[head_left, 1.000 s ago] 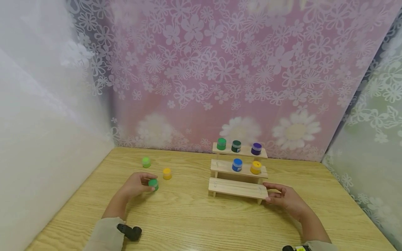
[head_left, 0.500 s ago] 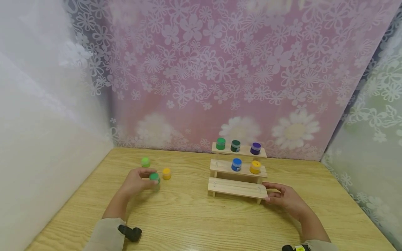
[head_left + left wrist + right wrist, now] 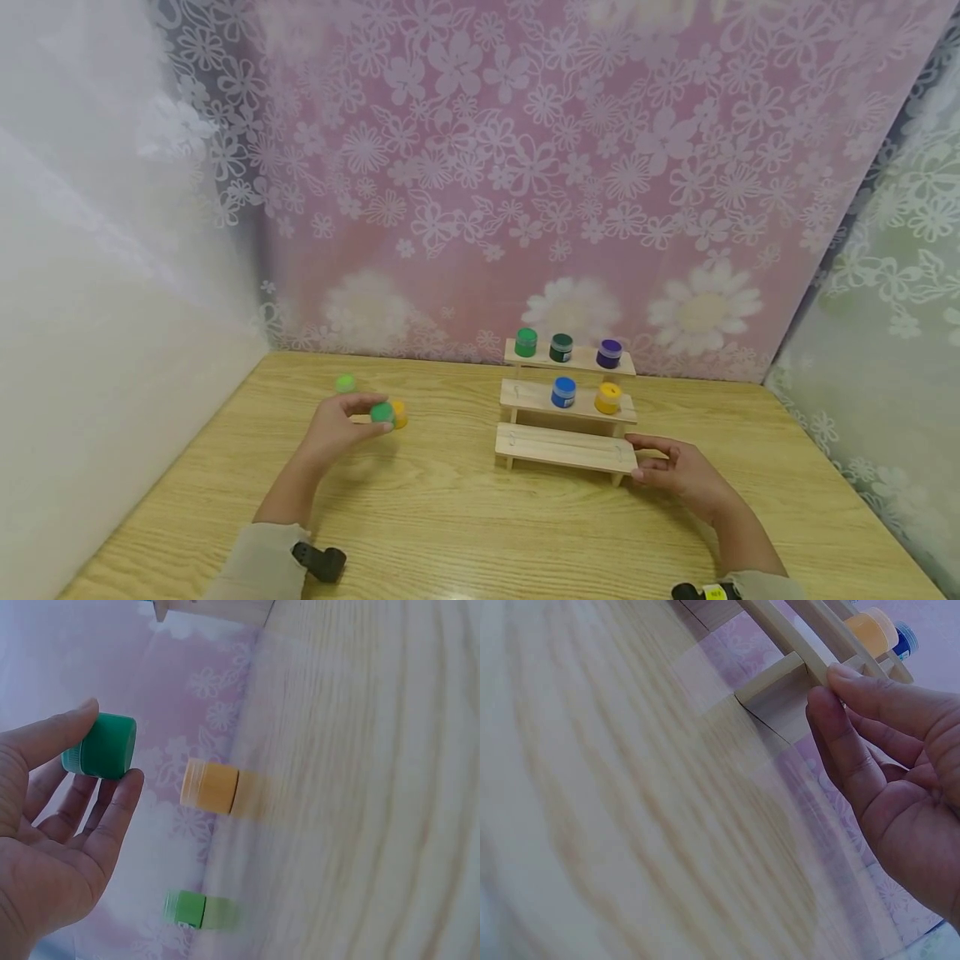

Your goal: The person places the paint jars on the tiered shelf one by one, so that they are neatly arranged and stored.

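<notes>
My left hand [image 3: 336, 429] pinches a green paint jar [image 3: 112, 746] between thumb and fingers, held up off the table. In the head view this jar overlaps a yellow-orange paint jar [image 3: 211, 787] standing on the table. A light green jar [image 3: 186, 908] stands further back, partly covered by the left hand in the head view. With thumb and fingers, my right hand [image 3: 686, 479] grips the right end of the lowest step of a three-tier wooden rack [image 3: 564, 448]; its fingertips show at the board's edge [image 3: 821, 664] in the right wrist view.
On the rack's top tier stand a green jar [image 3: 526, 342], a dark green jar [image 3: 561, 347] and a purple jar [image 3: 609, 354]. A blue jar [image 3: 563, 392] and a yellow jar [image 3: 607, 398] occupy the middle tier. Flowered cloth [image 3: 480, 208] hangs behind the table [image 3: 450, 525].
The left hand has raised the green jar from the table and carried it slightly right and away, in front of the yellow-orange jar. The right hand stays on the rack.
</notes>
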`<state>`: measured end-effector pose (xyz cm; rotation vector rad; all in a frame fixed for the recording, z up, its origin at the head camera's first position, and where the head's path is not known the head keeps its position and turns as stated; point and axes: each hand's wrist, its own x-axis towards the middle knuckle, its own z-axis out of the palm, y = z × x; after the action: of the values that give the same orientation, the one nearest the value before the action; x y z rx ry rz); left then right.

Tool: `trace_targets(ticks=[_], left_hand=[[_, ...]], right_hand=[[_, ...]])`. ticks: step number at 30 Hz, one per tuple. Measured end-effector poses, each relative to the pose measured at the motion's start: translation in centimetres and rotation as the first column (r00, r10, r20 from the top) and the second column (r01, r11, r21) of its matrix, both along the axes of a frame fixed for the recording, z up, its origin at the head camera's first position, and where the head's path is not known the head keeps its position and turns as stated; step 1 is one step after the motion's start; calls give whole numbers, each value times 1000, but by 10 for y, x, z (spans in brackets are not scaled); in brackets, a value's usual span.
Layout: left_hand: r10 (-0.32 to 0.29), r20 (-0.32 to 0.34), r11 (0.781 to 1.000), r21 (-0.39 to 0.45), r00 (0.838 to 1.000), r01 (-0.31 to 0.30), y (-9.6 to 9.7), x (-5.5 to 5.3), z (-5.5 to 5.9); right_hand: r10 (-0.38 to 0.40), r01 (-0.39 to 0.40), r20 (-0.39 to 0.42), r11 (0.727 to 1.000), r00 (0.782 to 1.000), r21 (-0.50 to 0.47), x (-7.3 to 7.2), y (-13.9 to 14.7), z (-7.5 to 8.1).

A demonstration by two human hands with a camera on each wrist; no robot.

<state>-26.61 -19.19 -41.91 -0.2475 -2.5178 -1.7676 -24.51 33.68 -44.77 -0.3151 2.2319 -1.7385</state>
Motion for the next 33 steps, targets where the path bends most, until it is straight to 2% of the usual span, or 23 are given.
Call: trace_targets(ticks=[13, 25, 33], left_hand=[[-35, -69, 999, 33, 997, 37, 18, 6, 9], [-53, -66, 998, 32, 996, 55, 35, 13, 17], [-91, -93, 995, 43, 991, 95, 53, 14, 21]], right_hand=[[-6, 6, -7, 1000, 1000, 23, 0, 0, -1], [-21, 21, -2, 999, 1000, 42, -1, -1, 1], [-28, 28, 4, 999, 1000, 24, 1, -2, 1]])
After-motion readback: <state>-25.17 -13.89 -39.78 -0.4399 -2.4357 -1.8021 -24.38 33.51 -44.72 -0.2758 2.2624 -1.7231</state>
